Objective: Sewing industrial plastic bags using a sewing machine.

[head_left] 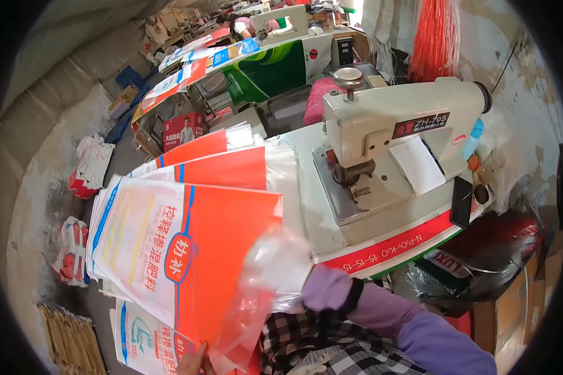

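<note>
A flat white-and-orange printed sack [225,244] lies on top of a stack of similar sacks at the left of the sewing table. My left hand [196,361], bare and partly cut off by the lower edge, grips the sack's near edge between its fingers. A clear plastic liner [241,334] sticks out of the sack's right side. Over that side is my right hand [278,259], in a white glove below a purple sleeve; motion smears its fingers, so its hold on the plastic is unclear. Beyond the stack stands a cream industrial sewing machine [372,134].
A black phone [461,201] lies at the table's right edge, near a white pad [417,165] on the machine bed. Red strands [435,40] hang behind. Bundled sacks [91,164] and brown folded material [72,337] are on the floor at left. Another person [241,26] works far back.
</note>
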